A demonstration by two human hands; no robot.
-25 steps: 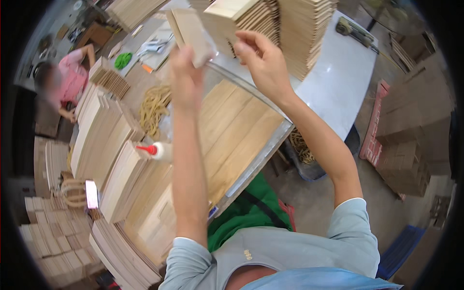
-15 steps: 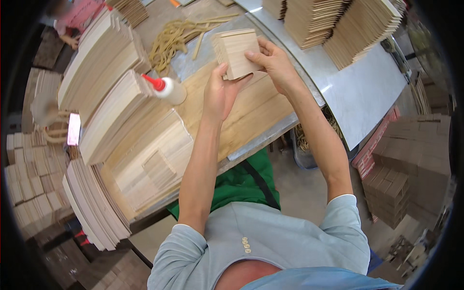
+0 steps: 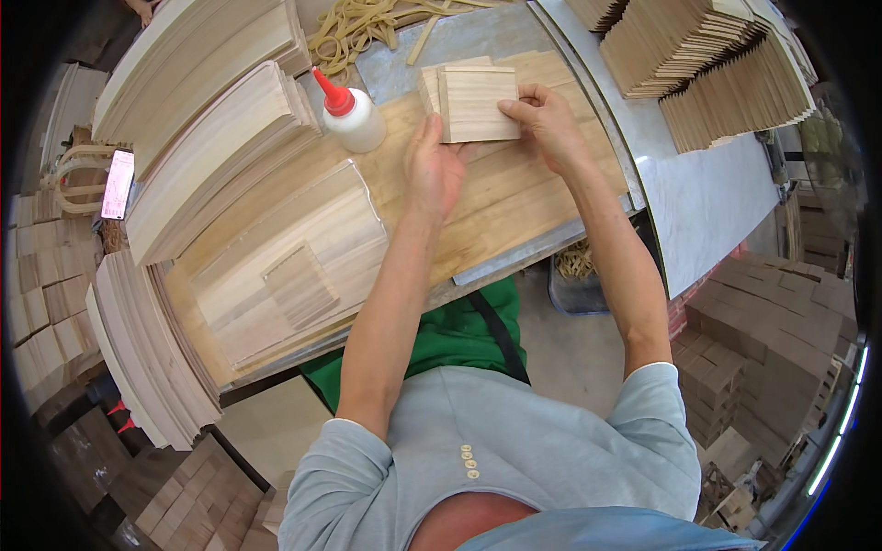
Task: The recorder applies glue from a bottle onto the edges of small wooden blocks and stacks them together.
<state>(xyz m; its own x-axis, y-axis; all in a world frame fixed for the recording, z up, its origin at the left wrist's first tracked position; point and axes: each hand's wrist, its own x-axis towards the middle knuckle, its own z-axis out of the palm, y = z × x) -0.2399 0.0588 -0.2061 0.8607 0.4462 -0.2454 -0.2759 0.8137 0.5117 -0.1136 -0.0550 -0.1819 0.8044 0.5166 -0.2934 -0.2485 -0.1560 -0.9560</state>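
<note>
Pale wood, small boards (image 3: 480,103): at least two, held up in both hands above the wooden surface (image 3: 524,197), one behind and offset to the left of the other. Left hand (image 3: 435,170): grip closed around the lower left corner, thumb at the edge, fingers partly hidden beneath. Right hand (image 3: 554,129): grip pinching the right edge, thumb on the upper face. White bottle with red nozzle (image 3: 356,124): upright, left of the boards. Large panel (image 3: 344,216): flat, left of the left forearm, a thin glossy line along its edge. Yellowish bands (image 3: 354,37): heaped beyond the bottle. Handling, as judged: an even hold from both sides, thumbs near the edges, corners squared before any pressure, suited such thin pieces best.
</note>
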